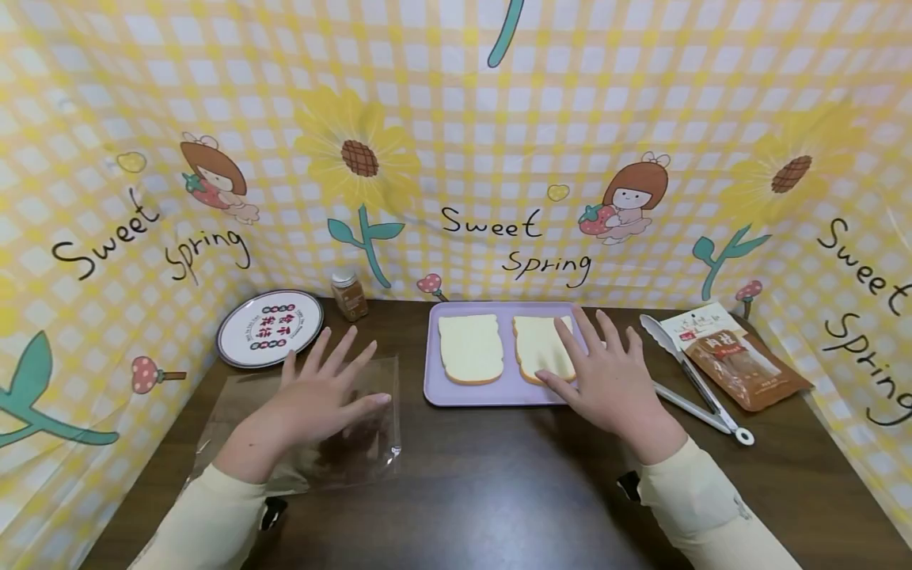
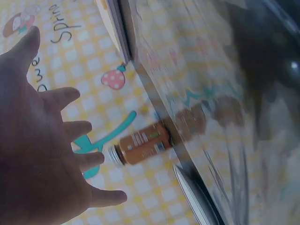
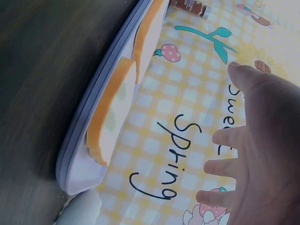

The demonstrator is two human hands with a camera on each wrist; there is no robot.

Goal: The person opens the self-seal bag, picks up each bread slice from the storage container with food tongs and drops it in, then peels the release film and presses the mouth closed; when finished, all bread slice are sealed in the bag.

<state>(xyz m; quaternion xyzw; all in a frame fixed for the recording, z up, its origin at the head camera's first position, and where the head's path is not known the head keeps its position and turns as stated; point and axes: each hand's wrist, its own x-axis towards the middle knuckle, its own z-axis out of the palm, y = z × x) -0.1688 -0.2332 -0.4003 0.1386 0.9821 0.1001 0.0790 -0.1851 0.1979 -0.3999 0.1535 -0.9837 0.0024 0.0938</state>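
My left hand (image 1: 313, 404) is held with fingers spread above a clear plastic sheet or bag (image 1: 381, 451) on the table; nothing is in it. Fingers also spread, my right hand (image 1: 606, 376) hovers over the right part of a lilac tray (image 1: 463, 398) and holds nothing. Two bread slices lie side by side on the tray: the left slice (image 1: 472, 348) shows whole, while fingers partly cover the right slice (image 1: 534, 344). In the right wrist view the nearer slice (image 3: 112, 108) shows its orange crust, apart from the palm.
A white plate (image 1: 245, 328) with red print and a brown jar (image 1: 350, 297) with a silver lid stand at the back left. White-tipped tongs (image 1: 701, 388) lie to the right, beside a brown food packet (image 1: 748, 364). A checkered cloth (image 1: 484, 158) rises behind the dark table (image 1: 492, 491).
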